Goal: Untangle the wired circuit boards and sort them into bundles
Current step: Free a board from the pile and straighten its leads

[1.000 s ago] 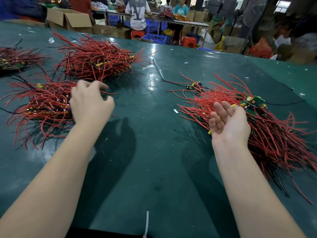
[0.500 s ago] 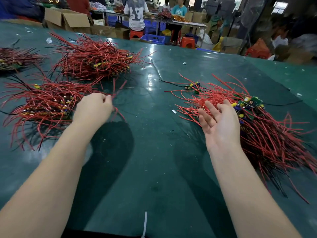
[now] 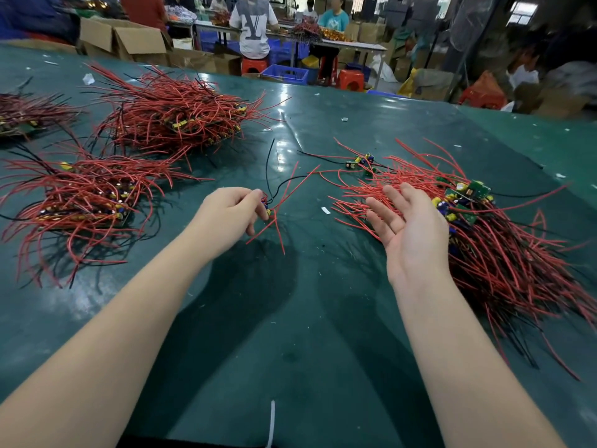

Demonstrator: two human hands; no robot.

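Observation:
My left hand (image 3: 231,211) pinches one small wired circuit board (image 3: 267,206) just above the green table; its red and black wires fan out to the right and downward. My right hand (image 3: 408,227) hovers palm up with straight fingers at the left edge of a tangled heap of red-wired boards (image 3: 504,253), holding nothing. Green boards (image 3: 468,192) show at the top of that heap. Two sorted bundles lie at the left: a near one (image 3: 80,198) and a farther one (image 3: 174,118).
Another bundle (image 3: 26,114) lies at the far left edge. A few loose boards (image 3: 358,161) sit beyond the heap. The green table (image 3: 290,334) stretches toward me. Cardboard boxes (image 3: 122,40), stools, crates and seated people are behind the table's far edge.
My left hand has come away from the near left bundle to the table's middle, now pinching a wired board. My right hand stays open, palm up, by the heap.

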